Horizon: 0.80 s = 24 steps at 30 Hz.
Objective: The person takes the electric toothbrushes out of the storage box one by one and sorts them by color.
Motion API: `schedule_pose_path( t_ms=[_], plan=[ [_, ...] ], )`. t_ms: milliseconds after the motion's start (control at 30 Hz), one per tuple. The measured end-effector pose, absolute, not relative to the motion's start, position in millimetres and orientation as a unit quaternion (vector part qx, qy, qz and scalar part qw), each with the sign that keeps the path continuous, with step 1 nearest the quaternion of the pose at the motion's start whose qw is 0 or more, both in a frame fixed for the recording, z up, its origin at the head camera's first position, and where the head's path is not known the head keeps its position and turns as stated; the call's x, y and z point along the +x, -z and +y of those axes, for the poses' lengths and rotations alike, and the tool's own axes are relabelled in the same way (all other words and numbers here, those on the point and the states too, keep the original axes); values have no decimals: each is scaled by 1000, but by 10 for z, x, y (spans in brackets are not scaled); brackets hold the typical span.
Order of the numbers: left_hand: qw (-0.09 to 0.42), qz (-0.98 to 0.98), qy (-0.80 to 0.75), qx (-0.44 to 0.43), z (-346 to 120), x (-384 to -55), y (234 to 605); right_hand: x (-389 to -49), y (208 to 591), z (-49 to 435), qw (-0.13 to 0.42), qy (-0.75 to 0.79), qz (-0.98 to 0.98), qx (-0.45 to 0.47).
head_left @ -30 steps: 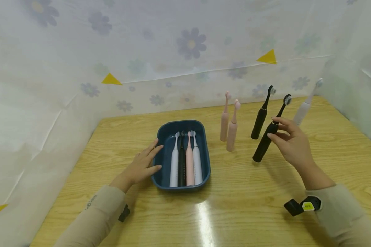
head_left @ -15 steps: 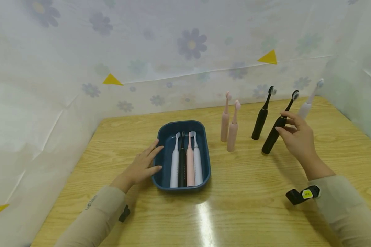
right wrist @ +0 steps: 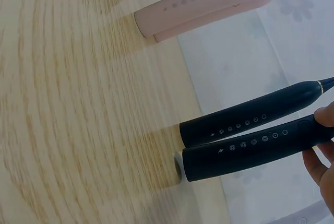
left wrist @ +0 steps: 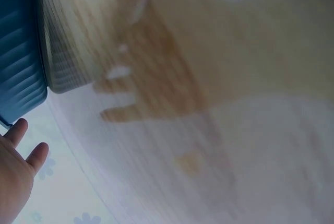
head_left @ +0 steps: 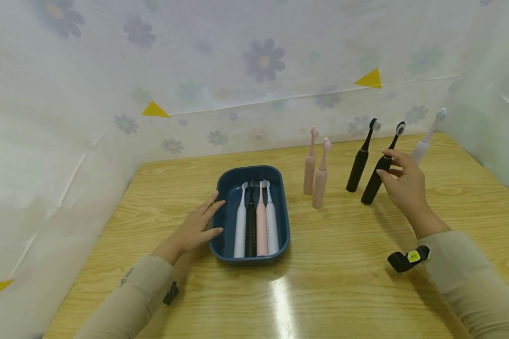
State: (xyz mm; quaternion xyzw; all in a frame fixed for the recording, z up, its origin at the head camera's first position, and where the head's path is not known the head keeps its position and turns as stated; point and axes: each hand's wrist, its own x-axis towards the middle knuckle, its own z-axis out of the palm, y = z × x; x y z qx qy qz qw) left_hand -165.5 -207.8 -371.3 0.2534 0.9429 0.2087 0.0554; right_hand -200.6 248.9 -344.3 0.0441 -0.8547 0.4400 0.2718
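My right hand (head_left: 407, 188) pinches a black electric toothbrush (head_left: 375, 182) by the upper part of its handle, brush head up and slightly tilted. Its base is at or just above the table; I cannot tell if it touches. Close behind it stands another black electric toothbrush (right wrist: 250, 110). My left hand (head_left: 192, 228) rests with spread fingers on the left rim of a dark blue tray (head_left: 286, 221). Lying side by side in the tray are a white toothbrush (head_left: 240, 226), a black one (head_left: 250, 226), a pink one (head_left: 260, 226) and a second white one (head_left: 272, 226).
Two pink electric toothbrushes (head_left: 319, 188) stand upright between the tray and the black pair. A white toothbrush (head_left: 421, 149) stands at the back right, partly behind my right hand. Flowered sheeting (head_left: 220, 56) walls the back of the wooden table (head_left: 322, 282).
My right hand has carried the black toothbrush back and slightly right, to beside the standing black one, and it is more upright. The left hand and the tray have stayed put.
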Motion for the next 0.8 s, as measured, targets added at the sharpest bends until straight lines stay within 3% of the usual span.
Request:
schedule_pose_path(
  t_ms=[800],
  plan=[
    [46,938,-218,265,-2079,-1668,3725,-2039,3520,2501,295,-420,-854,86]
  ],
)
